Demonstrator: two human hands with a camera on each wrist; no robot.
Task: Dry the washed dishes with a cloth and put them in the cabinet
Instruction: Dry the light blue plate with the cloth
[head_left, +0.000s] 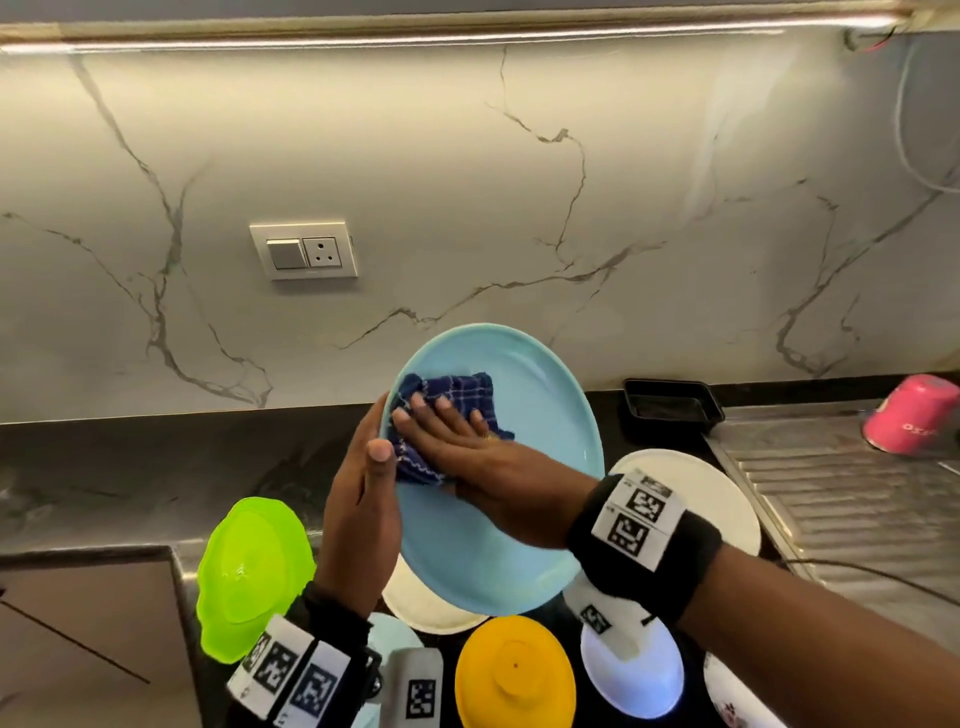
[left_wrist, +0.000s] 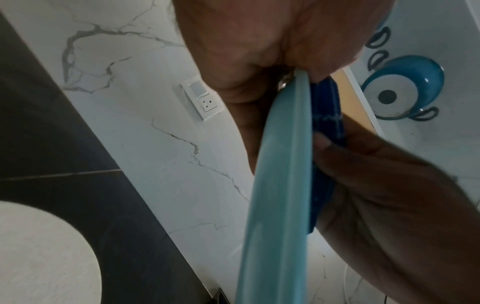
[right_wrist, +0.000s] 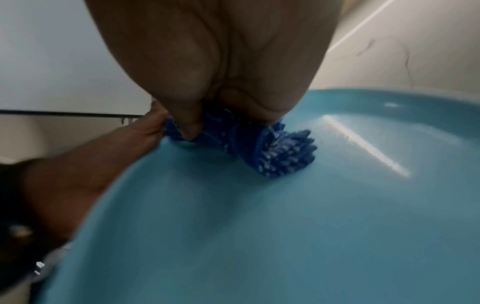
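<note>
I hold a light-blue plate (head_left: 540, 395) tilted up above the counter. My left hand (head_left: 371, 457) grips its left rim, thumb on the front face, fingers behind. My right hand (head_left: 441, 421) presses a dark blue checked cloth (head_left: 457, 387) flat against the plate's upper left face with straight fingers. The left wrist view shows the plate (left_wrist: 280, 185) edge-on, with the cloth (left_wrist: 327, 107) between it and my right hand (left_wrist: 389, 185). In the right wrist view the bunched cloth (right_wrist: 280, 152) lies on the plate (right_wrist: 285, 226) under my palm.
Below on the dark counter sit upturned bowls: green (head_left: 249, 571), yellow (head_left: 514, 675), white (head_left: 631, 670). White plates (head_left: 717, 499) lie under my right wrist. A black tray (head_left: 670, 408) stands by the wall, and a pink cup (head_left: 914, 415) on the steel drainboard (head_left: 831, 493).
</note>
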